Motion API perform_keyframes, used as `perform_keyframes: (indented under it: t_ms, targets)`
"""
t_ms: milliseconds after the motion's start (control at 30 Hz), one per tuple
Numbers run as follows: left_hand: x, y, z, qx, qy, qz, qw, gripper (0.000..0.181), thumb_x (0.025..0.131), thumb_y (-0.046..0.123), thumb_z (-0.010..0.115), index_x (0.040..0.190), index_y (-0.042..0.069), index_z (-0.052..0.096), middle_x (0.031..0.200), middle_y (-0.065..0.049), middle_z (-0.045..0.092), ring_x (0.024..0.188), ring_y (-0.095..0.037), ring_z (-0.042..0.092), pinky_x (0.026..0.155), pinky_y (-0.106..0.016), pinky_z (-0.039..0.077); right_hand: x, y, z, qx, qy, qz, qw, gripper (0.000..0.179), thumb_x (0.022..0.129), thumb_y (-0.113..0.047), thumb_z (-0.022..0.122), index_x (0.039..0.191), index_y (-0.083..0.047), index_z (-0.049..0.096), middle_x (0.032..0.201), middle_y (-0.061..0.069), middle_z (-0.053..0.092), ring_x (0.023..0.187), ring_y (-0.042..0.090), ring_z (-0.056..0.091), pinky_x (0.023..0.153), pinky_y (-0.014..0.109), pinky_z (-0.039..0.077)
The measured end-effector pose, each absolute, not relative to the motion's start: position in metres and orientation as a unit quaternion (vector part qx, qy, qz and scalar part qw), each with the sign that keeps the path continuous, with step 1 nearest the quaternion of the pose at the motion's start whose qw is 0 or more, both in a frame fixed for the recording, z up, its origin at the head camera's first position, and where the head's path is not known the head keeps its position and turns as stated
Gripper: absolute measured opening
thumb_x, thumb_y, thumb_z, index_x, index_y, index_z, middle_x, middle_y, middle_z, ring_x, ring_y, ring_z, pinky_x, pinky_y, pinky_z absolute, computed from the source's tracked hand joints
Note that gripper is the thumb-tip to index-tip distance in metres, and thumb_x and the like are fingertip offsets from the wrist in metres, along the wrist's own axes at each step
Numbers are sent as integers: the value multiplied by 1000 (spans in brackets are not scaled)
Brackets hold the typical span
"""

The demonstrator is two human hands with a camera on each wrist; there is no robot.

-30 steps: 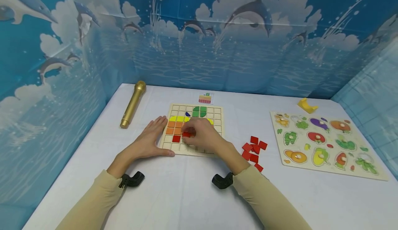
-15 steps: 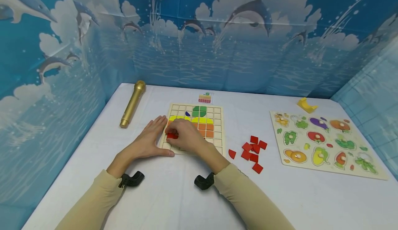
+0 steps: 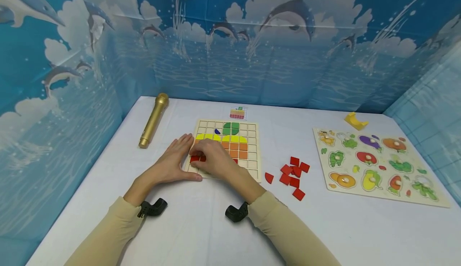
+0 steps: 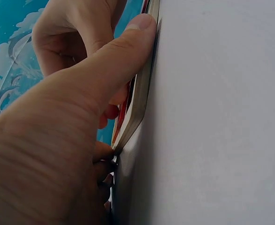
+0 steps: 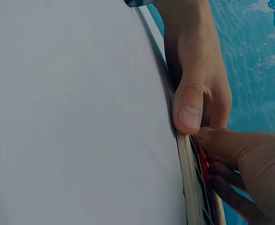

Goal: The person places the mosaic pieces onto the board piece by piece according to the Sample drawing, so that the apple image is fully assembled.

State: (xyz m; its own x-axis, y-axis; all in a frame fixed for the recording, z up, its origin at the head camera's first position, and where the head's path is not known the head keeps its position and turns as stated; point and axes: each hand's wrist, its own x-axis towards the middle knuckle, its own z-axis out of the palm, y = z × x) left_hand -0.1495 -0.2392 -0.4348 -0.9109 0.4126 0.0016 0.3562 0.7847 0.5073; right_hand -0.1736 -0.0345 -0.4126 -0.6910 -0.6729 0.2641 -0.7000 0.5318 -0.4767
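A wooden grid board (image 3: 253, 164) lies mid-table with yellow, orange, green and red pieces set in its cells. My left hand (image 3: 169, 162) lies spread round its near-left corner. Its straight fingers run along the left edge, and the thumb touches the front edge. Over the board's left side, my right hand (image 3: 216, 160) has curled fingers on a red square tile (image 3: 194, 159) in the lower-left cells. The right wrist view shows its thumb and fingers close on the red piece (image 5: 203, 161). That hand hides part of the red and orange rows.
Several loose red tiles (image 3: 294, 183) and a red quarter-round piece (image 3: 269, 177) lie right of the board. A small pattern card (image 3: 238, 113) is behind it. A gold microphone (image 3: 154, 120) lies left; a vegetable puzzle board (image 3: 381, 168) and yellow piece (image 3: 355, 121) are right.
My right hand has moved left across the board with a red tile, from the middle cells to the left edge, and the tile now sits lower there. My left hand has stayed still.
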Motion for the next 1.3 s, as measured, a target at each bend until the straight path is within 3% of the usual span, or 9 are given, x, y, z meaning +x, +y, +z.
perform_keyframes:
  t_ms: [800,1300]
  targets:
    - [-150,-241,-438,192,948,249,53,139,72,70,87,168,2,14,178,-14,11,166,-31,4,135,-53,4,-166,44,-403,318,-875,364,4,18,93,-12,81,111,-10,80,99,-1,76,87,12,66,80,26,61]
    - [-151,-237,-439,188,949,249,55,140,71,68,88,168,2,14,178,-15,10,166,-32,4,135,-53,4,-164,126,-397,249,-905,343,39,25,91,-12,83,116,-11,80,108,2,77,95,19,70,86,41,65]
